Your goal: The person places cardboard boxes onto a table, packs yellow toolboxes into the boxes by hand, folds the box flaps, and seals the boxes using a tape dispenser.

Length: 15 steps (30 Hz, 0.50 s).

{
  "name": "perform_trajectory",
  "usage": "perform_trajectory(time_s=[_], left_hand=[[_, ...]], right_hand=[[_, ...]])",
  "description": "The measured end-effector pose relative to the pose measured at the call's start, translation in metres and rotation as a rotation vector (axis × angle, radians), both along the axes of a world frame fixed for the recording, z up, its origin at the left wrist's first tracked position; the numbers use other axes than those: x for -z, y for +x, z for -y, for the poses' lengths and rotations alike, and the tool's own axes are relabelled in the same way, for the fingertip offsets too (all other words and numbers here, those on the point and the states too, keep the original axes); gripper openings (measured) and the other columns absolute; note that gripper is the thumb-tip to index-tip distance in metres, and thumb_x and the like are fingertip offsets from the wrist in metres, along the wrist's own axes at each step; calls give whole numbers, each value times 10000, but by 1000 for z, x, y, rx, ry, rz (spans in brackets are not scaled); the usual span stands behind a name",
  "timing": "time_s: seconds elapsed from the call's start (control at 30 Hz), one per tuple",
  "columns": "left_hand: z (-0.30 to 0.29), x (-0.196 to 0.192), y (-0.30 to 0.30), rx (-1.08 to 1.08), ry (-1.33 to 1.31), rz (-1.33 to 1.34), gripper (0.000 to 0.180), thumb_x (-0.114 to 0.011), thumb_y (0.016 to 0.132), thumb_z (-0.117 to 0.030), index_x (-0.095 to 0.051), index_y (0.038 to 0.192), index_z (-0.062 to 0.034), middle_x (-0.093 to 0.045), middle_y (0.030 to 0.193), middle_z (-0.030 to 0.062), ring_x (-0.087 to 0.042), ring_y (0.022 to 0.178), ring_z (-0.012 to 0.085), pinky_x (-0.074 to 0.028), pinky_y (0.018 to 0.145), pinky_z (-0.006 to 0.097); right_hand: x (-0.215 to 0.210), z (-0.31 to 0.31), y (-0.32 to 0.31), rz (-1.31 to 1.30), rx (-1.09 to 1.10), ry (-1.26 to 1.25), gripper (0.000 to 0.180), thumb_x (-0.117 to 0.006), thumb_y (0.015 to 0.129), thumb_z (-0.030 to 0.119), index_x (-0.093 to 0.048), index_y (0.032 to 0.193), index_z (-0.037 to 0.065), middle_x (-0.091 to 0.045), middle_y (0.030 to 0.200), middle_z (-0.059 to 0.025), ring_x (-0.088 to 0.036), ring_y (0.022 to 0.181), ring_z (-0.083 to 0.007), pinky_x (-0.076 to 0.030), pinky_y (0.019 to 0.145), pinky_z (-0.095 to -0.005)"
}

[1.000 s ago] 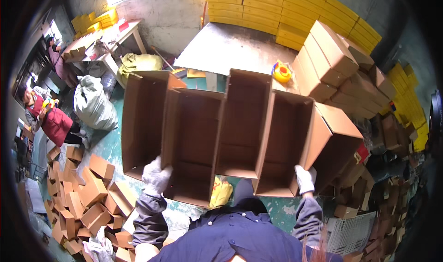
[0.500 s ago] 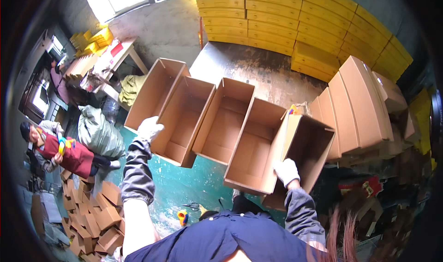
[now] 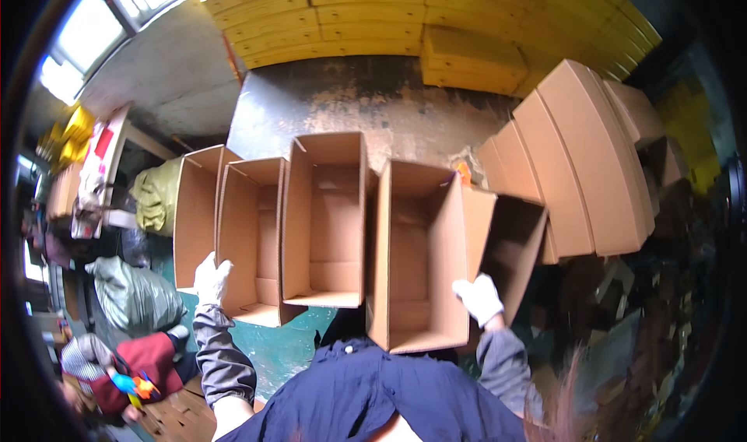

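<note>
Several open-topped cardboard boxes hang side by side in a row in front of me. My left hand (image 3: 212, 279), in a white glove, is closed on the near walls where the leftmost cardboard box (image 3: 194, 224) meets the cardboard box beside it (image 3: 247, 247). A taller-set middle cardboard box (image 3: 334, 224) and another cardboard box (image 3: 408, 263) fill the centre. My right hand (image 3: 479, 299), also gloved, grips the wall between that one and the shadowed rightmost cardboard box (image 3: 517, 232). Both thumbs lie near the rims; the other fingers are partly hidden.
Stacked flat-sided cartons (image 3: 580, 162) rise at the right. Yellow boxes (image 3: 366, 22) are piled along the far wall beyond a worn tabletop (image 3: 311, 92). To the left are a stuffed sack (image 3: 136, 294) and a co-worker in a red apron (image 3: 148, 364) holding a tape dispenser (image 3: 144, 386).
My view has swung, so the scene shifts leftward and tilts. The boxes now stand straighter before me, closer to my body, with both hands still on them.
</note>
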<state>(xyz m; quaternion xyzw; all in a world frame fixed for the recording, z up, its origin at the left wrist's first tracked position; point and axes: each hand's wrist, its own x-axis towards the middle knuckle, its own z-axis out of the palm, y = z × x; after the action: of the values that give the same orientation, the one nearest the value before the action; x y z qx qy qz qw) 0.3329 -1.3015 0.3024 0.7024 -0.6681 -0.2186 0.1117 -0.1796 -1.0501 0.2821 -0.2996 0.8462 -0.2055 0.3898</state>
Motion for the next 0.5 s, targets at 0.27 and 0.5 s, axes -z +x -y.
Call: perform_trajectory(time_s=[0.27, 0.5], left_hand=[[118, 29, -11, 166, -45, -36, 391, -646, 833, -302, -660, 1143, -64, -720, 1001, 178, -683, 946, 375, -518, 844, 466], [145, -26, -82, 473, -277, 576, 750, -653, 877, -374, -399, 1473, 3, -498, 1446, 208, -490, 1319, 367, -389, 1109, 416]], right_hand=[[-19, 122, -14, -218, -63, -26, 463, -647, 775, 398, -701, 835, -58, -671, 879, -310, -672, 856, -460, -542, 760, -492], [-107, 42, 3, -478, -56, -52, 488, -684, 807, 435, -675, 743, -48, -639, 724, -276, -643, 707, -448, -512, 631, -513]])
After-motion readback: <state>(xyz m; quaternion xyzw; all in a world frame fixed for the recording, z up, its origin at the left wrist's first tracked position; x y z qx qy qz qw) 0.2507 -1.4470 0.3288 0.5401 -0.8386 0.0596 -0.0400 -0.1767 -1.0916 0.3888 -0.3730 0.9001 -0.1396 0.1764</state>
